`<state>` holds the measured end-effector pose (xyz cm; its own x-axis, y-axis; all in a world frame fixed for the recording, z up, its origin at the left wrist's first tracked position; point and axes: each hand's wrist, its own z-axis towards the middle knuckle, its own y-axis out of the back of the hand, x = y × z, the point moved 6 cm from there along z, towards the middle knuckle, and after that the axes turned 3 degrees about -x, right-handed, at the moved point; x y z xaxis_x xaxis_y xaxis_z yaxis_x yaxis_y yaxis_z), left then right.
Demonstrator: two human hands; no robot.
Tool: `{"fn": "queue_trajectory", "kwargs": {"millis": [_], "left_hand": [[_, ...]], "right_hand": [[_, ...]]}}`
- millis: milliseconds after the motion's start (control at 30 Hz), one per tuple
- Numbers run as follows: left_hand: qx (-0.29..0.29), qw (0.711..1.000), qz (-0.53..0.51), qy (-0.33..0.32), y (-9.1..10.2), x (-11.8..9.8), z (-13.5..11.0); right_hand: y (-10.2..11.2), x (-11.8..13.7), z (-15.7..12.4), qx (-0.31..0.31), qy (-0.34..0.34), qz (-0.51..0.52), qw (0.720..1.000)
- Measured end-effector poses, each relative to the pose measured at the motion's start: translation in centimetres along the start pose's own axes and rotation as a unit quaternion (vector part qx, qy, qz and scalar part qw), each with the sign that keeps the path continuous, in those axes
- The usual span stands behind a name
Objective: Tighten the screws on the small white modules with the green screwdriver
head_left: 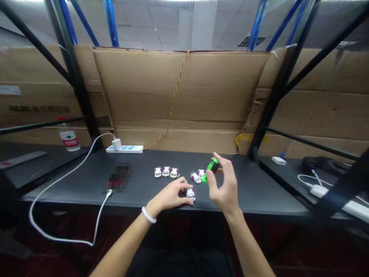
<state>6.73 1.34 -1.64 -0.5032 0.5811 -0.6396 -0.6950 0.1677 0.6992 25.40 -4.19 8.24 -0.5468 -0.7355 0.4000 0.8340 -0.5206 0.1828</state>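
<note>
My left hand (173, 195) rests on the dark table (253, 192), its fingers pinched on a small white-and-pink part (190, 194) near the front edge. My right hand (223, 184) is raised just to the right, closed around the black-and-green handle of a screwdriver (211, 168), whose tip slants down toward that part. Three similar parts (165, 172) stand in a row behind my left hand. Two more parts (198, 175) lie next to the screwdriver.
A white power strip (124, 148) with a plugged charger sits at the back left; its white cable (57, 184) loops over the table edge to a blurred device (117, 179). A bottle (69, 139) stands far left. Cardboard lines the back. Cables and adapters lie at right.
</note>
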Motion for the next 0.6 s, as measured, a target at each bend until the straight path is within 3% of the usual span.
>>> {"fn": "queue_trajectory", "kwargs": {"millis": [133,433,600], "left_hand": [[0.0,1.0,-0.002,0.006,0.0,-0.01,-0.04],[0.0,1.0,-0.006,-0.004,0.04,-0.08,-0.02],[-0.001,1.0,-0.005,0.0,0.04,-0.08,-0.04]], "right_hand": [[0.24,0.09,0.06,-0.04,-0.009,-0.033,0.999],[-0.01,0.44,0.08,0.006,0.02,0.001,1.0],[0.37,0.8,0.1,-0.045,0.027,-0.039,0.998]]}}
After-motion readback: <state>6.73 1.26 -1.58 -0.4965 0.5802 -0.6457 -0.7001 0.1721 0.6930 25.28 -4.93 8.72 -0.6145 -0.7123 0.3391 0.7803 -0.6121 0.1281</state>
